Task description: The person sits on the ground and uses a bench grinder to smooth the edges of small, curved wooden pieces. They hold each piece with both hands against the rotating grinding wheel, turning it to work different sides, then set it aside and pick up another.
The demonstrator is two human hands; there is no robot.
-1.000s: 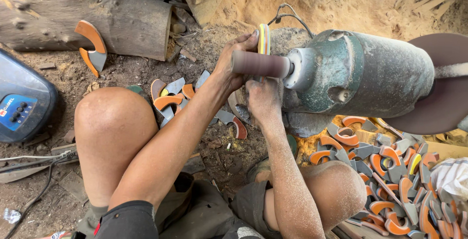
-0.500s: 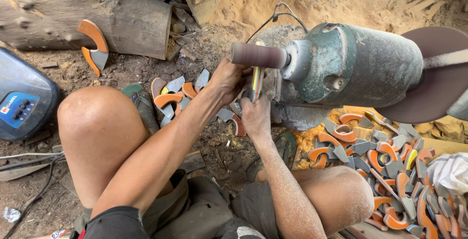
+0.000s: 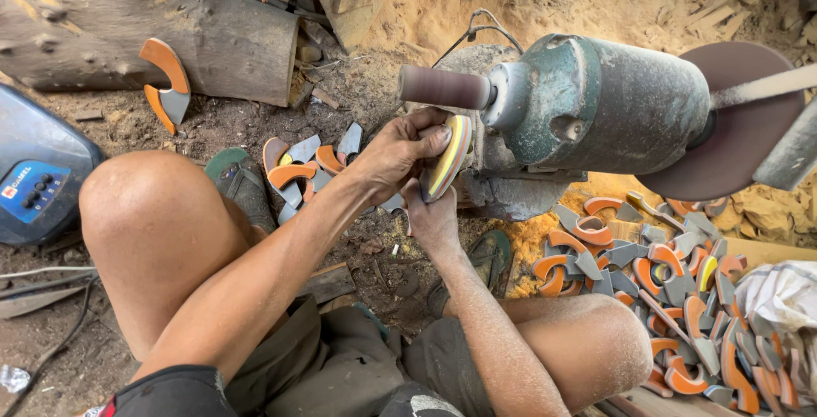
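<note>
Both hands, left hand (image 3: 396,151) and right hand (image 3: 432,217), grip a layered yellow-and-orange foam piece (image 3: 448,158), now lowered just below the sanding drum (image 3: 444,87), seemingly off it, perhaps for checking.

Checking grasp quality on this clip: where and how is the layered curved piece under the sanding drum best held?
Take the layered curved piece by its broad flat faces at the lower end, coming from below on the person's side. It stands on edge just under the sanding drum, so its upper rim must stay free. The left hand and right hand grip it so.
</note>
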